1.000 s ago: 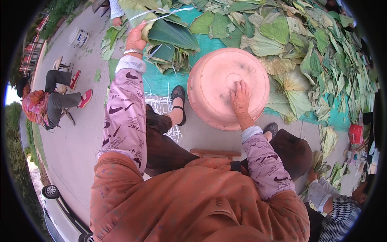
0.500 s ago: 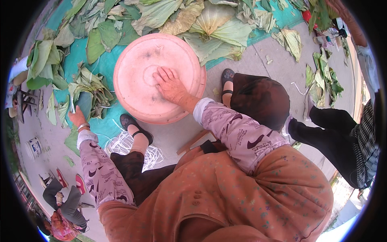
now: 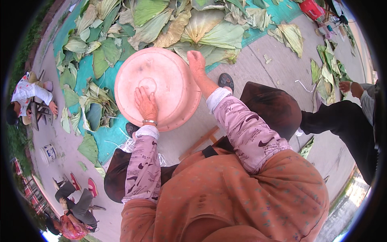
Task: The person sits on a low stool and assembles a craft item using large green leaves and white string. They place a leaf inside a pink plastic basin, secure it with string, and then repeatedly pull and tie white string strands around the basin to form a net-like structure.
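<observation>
Spreading across the pavement, a turquoise sheet (image 3: 105, 138) bears broad green and withered leaves (image 3: 151, 14). An upturned pink basin (image 3: 163, 85) straddles its near edge, with a leaf bundle (image 3: 95, 113) just to the left. The person's left hand (image 3: 147, 105) lies flat on the basin's base, fingers slightly apart, gripping nothing; the right hand (image 3: 196, 64) curls beside the right rim, and from here I can't tell whether it holds anything. White strips (image 3: 128, 144) lie below.

The left hand (image 3: 146, 106) lay palm down on the base of the inverted pink basin (image 3: 169, 74). The right hand (image 3: 196, 64) was positioned at the basin's right side; contact could not be determined. Large leaves (image 3: 219, 36) partly covered the green sheet (image 3: 109, 135).
</observation>
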`<state>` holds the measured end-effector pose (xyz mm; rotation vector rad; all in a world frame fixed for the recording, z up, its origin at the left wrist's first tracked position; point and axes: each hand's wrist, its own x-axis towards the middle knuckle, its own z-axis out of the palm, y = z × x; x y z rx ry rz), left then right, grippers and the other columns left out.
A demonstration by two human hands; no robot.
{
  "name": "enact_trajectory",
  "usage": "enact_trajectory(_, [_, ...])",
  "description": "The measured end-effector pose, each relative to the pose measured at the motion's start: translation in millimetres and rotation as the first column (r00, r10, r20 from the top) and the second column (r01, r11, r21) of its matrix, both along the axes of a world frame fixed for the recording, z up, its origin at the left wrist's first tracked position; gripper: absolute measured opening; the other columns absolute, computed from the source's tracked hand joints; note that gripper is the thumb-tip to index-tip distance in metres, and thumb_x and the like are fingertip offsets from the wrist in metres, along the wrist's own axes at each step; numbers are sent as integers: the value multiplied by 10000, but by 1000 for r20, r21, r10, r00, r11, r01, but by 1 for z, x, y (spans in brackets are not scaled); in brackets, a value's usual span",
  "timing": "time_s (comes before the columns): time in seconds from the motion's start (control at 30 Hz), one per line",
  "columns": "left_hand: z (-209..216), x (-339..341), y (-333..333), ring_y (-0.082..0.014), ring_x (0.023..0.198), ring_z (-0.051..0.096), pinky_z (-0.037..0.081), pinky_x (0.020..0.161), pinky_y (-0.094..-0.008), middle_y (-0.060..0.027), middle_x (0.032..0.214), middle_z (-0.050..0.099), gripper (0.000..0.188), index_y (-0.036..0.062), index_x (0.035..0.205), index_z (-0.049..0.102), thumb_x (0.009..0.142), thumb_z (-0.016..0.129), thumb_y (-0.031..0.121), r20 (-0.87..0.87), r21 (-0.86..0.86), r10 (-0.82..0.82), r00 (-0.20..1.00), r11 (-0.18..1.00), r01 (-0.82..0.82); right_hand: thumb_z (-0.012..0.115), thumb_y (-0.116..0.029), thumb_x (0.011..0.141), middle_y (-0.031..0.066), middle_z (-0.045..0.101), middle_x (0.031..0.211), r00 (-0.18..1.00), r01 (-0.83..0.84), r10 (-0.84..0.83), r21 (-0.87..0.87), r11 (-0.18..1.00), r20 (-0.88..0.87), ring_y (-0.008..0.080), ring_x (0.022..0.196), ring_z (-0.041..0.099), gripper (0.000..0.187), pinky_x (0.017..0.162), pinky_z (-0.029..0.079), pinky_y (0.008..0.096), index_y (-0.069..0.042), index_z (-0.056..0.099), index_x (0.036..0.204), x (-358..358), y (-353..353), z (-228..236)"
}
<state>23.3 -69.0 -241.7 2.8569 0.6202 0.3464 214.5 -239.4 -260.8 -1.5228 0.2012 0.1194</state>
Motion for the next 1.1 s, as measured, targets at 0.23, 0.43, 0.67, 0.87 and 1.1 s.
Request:
enact_trajectory(0.23, [-2, 2, -2, -297, 1291, 201, 166, 1033, -439, -153, 1390, 236, 558, 52, 1327, 280, 860, 425, 322, -102, 117, 66, 993, 992, -54, 614, -405, 781, 192, 443, 1213, 774, 357, -70, 343, 869, -630, 291, 1053, 492, 723, 833, 432, 381, 48, 310, 1256, 56, -38, -26])
enact_trajectory(0.43, [3, 6, -7, -288, 1289, 206, 160, 1037, -429, -149, 1387, 245, 566, 57, 1329, 272, 856, 434, 320, -125, 80, 93, 988, 993, -84, 593, -410, 795, 236, 486, 1135, 707, 311, 49, 372, 875, -705, 302, 884, 569, 667, 690, 488, 371, 64, 351, 1197, 89, -26, -15])
enact_trajectory(0.67, [6, 8, -4, -290, 1287, 209, 168, 1033, -431, -154, 1385, 248, 564, 51, 1324, 280, 853, 448, 314, -105, 30, 96, 990, 995, -93, 516, -379, 850, 189, 593, 911, 649, 19, 304, 414, 910, -698, 238, 716, 602, 435, 530, 483, 297, 31, 471, 988, 118, -27, -14])
enact_trajectory(0.87, [6, 9, -4, -286, 1285, 213, 169, 1032, -429, -150, 1381, 253, 565, 47, 1319, 285, 847, 454, 309, -91, 23, 96, 991, 995, -94, 502, -297, 854, 95, 636, 764, 705, -491, 323, -106, 865, -631, 124, 576, 582, 267, 478, 430, 233, -32, 535, 852, 186, -10, 58])
enact_trajectory(1.1, [3, 7, -3, -280, 1289, 201, 159, 1035, -418, -153, 1384, 244, 571, 47, 1319, 283, 842, 460, 307, -122, 36, 111, 986, 994, -107, 489, -273, 844, 59, 613, 674, 780, -619, 612, -296, 727, -129, 107, 533, 560, 244, 464, 444, 236, -64, 556, 737, 281, 75, 224])
